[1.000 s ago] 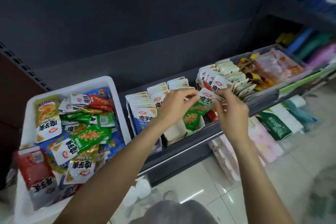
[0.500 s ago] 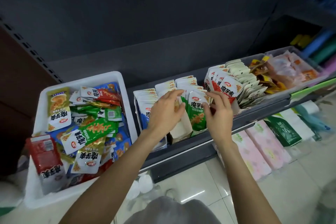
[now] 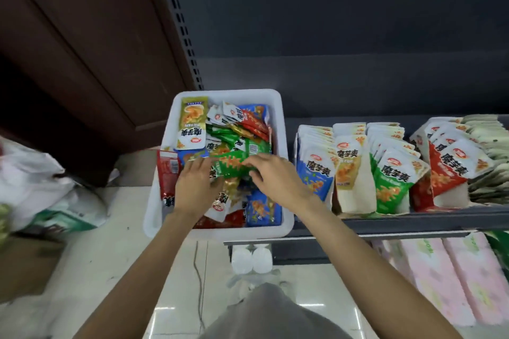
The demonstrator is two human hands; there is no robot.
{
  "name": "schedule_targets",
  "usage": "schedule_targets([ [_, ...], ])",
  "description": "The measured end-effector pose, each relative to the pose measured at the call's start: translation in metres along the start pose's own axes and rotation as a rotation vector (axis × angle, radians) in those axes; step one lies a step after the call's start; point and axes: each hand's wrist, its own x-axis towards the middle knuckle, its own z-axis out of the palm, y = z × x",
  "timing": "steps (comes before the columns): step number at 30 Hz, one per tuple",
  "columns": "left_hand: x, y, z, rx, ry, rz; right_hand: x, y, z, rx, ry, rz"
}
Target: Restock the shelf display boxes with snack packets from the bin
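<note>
A white bin (image 3: 278, 107) stands at the left end of the shelf, heaped with mixed snack packets in green, red, blue and gold. Both hands are inside it. My left hand (image 3: 196, 183) and my right hand (image 3: 276, 177) pinch the two ends of a green packet (image 3: 232, 166) just above the pile. To the right, display boxes hold upright rows of packets: blue (image 3: 315, 175), gold (image 3: 347, 170), green (image 3: 391, 183) and red (image 3: 449, 170). My hands hide what lies under them in the bin.
The dark shelf edge (image 3: 385, 224) runs right from the bin. Pale packets (image 3: 489, 151) fill the far right. Pink tissue packs (image 3: 440, 281) lie below the shelf. White plastic bags (image 3: 35, 173) and a cardboard box (image 3: 24, 264) sit on the floor at the left.
Both hands left the green display box, where they set a green packet upright, and moved left into the bin. The view swung left with them.
</note>
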Motion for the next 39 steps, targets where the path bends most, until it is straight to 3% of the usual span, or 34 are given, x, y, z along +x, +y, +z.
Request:
schedule_targets([
  [2,0.0,-0.006,0.001,0.1,-0.171,-0.072,0.027,-0.005,0.022,-0.097,-0.146,-0.02],
  [4,0.0,-0.008,0.003,0.168,-0.229,-0.083,0.05,-0.007,0.043,-0.214,-0.275,-0.028],
  [7,0.0,-0.01,0.004,0.159,-0.212,-0.058,0.067,-0.008,0.062,-0.329,-0.395,0.004],
  [10,-0.001,-0.014,0.002,0.058,-0.153,-0.065,0.066,-0.012,0.063,-0.38,-0.361,-0.005],
  [12,-0.007,-0.01,-0.002,-0.183,0.068,-0.094,0.058,-0.016,0.055,-0.333,-0.273,0.003],
  [14,-0.012,-0.001,-0.01,-0.533,0.311,-0.262,0.048,-0.021,0.046,-0.247,-0.137,0.066],
  [16,-0.015,0.008,-0.019,-0.898,0.41,-0.476,0.035,-0.026,0.039,-0.123,0.01,0.181],
  [18,-0.014,0.017,-0.026,-1.171,0.298,-0.639,0.021,-0.032,0.034,0.077,0.109,0.323],
  [21,-0.01,0.026,-0.027,-1.369,-0.055,-0.729,0.004,-0.038,0.028,0.344,0.136,0.461],
  [24,-0.009,0.037,-0.026,-1.35,-0.071,-0.604,-0.007,-0.041,0.022,0.47,0.129,0.492],
  [28,-0.009,0.045,-0.027,-1.207,-0.022,-0.525,-0.015,-0.031,0.014,0.551,0.273,0.528],
  [31,-0.005,0.048,-0.03,-1.097,-0.057,-0.436,-0.021,-0.019,0.001,0.58,0.282,0.555],
  [35,0.004,0.071,-0.046,-0.896,-0.179,-0.033,-0.039,-0.005,-0.035,0.686,0.389,0.462],
  [39,0.015,0.115,-0.053,-0.762,-0.273,0.3,-0.079,0.013,-0.084,0.569,0.456,0.38],
])
